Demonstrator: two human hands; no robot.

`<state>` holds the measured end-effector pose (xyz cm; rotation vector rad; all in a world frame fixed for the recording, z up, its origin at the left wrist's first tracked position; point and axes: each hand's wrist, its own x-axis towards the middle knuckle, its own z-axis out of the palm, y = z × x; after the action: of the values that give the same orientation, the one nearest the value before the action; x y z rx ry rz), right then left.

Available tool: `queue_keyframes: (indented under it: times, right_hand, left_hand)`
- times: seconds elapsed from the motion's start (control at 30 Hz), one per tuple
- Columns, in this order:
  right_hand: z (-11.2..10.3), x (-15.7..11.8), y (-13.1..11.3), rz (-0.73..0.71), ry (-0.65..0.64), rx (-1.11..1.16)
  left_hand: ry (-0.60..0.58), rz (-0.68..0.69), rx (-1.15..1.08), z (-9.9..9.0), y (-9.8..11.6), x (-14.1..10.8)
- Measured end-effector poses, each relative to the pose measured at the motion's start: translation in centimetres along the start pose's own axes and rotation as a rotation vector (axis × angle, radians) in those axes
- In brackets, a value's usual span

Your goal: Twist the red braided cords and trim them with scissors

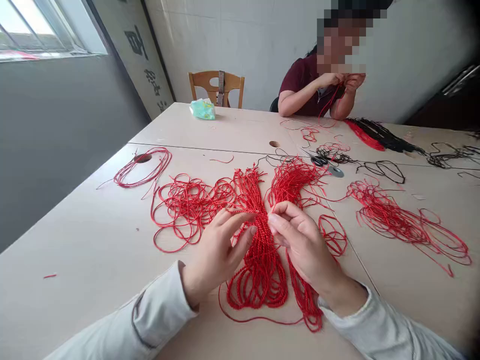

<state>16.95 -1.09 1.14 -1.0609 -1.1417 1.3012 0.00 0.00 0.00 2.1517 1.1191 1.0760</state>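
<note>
My left hand (221,245) is over a bundle of red braided cords (258,265), its fingers curled round a thin red cord that runs along the fingertips; the thumb stands a little off the index finger. My right hand (300,240) pinches a red cord between thumb and index finger, just right of the left fingertips. The exact spot where the cord sits in the left fingers is partly hidden. Under and beyond my right hand lies a second bundle of red cords (294,180). Loose red cord (187,200) is tangled to the left of my left hand.
A coil of red cord (165,165) lies far left, a red hank (397,215) at right. Scissors (318,159), a grey disc (336,172) and black cords (386,170) lie beyond. Across the table (93,235), a person (303,82) handles red cord near a tissue pack (203,109).
</note>
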Motion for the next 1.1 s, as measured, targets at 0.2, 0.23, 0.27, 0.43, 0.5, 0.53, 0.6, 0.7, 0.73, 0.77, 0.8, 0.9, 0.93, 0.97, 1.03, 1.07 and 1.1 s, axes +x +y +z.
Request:
queue_keyframes:
  times: [0.2,0.23,0.27,0.43,0.5,0.53,0.6,0.7,0.73,0.77,0.8,0.9,0.93,0.97,1.03,1.07,1.1]
  right_hand:
    - [0.2,-0.3,0.8,0.006,-0.075,-0.030]
    - [0.2,-0.3,0.9,0.004,-0.078,-0.036]
    - [0.3,-0.4,1.0,-0.003,-0.072,-0.037]
    - [0.3,-0.5,1.1,-0.060,0.011,-0.034]
    - [0.3,-0.4,1.1,-0.050,0.016,-0.019]
    - [0.2,-0.3,1.0,-0.038,0.011,-0.010]
    - [0.1,-0.1,0.9,-0.013,-0.002,0.000]
    - [0.2,0.0,0.9,0.012,-0.011,0.014]
    - [0.2,0.0,0.9,0.016,-0.016,0.018]
    - [0.3,-0.1,0.8,0.017,-0.023,0.019]
    - [0.4,-0.2,0.8,0.014,-0.031,0.013]
    - [0.7,-0.4,0.8,-0.019,-0.044,-0.042]
    - [0.7,-0.4,0.8,-0.026,-0.047,-0.069]
    - [0.7,-0.4,0.8,-0.029,-0.052,-0.098]
    - [0.7,-0.3,0.9,-0.033,-0.064,-0.161]
    - [0.7,-0.2,1.0,-0.051,-0.066,-0.198]
    - [0.6,-0.1,1.0,-0.093,-0.053,-0.242]
  left_hand:
    - [-0.057,-0.069,-0.134,-0.3,-0.2,0.1]
    - [-0.080,-0.093,-0.174,-0.3,-0.1,0.2]
    - [-0.104,-0.119,-0.220,-0.3,0.1,0.2]
    - [-0.179,-0.283,-0.533,-0.1,0.8,0.2]
    - [-0.205,-0.359,-0.695,0.2,0.8,0.3]
    - [-0.216,-0.391,-0.768,0.3,0.8,0.3]
    - [-0.225,-0.430,-0.878,0.5,0.7,0.4]
    - [-0.201,-0.474,-0.954,0.5,0.7,0.5]
    - [-0.184,-0.494,-0.961,0.5,0.7,0.5]
    - [-0.165,-0.513,-0.959,0.5,0.7,0.5]
    - [-0.145,-0.530,-0.949,0.5,0.6,0.5]
    - [-0.106,-0.559,-0.905,0.4,0.4,0.5]
    - [-0.095,-0.568,-0.898,0.5,0.3,0.4]
    - [-0.081,-0.580,-0.896,0.5,0.2,0.4]
    - [-0.055,-0.607,-0.903,0.7,0.0,0.3]
    - [-0.045,-0.616,-0.912,0.7,-0.2,0.3]
    - [-0.034,-0.620,-0.924,0.7,-0.3,0.3]
